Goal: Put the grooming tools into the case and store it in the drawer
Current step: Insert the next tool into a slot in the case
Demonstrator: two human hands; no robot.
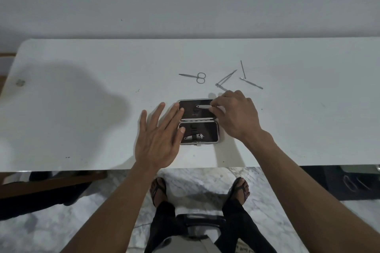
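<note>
A small black case [207, 129] with a metal rim lies open on the white table [82, 109], near its front edge. A nail clipper [194, 136] sits strapped in the case's near half. My right hand [234, 115] pinches a slim metal file [203, 106] over the far half. My left hand [159, 139] rests flat with fingers spread on the case's left edge. Small scissors [195, 77], tweezers [226, 78] and two thin metal picks [251, 83] lie loose on the table behind the case.
The table's front edge runs just below the case. A white wall stands behind the table. A marbled floor, my sandalled feet and a stool [197, 224] show below. Dark wooden furniture [51, 183] sits at lower left.
</note>
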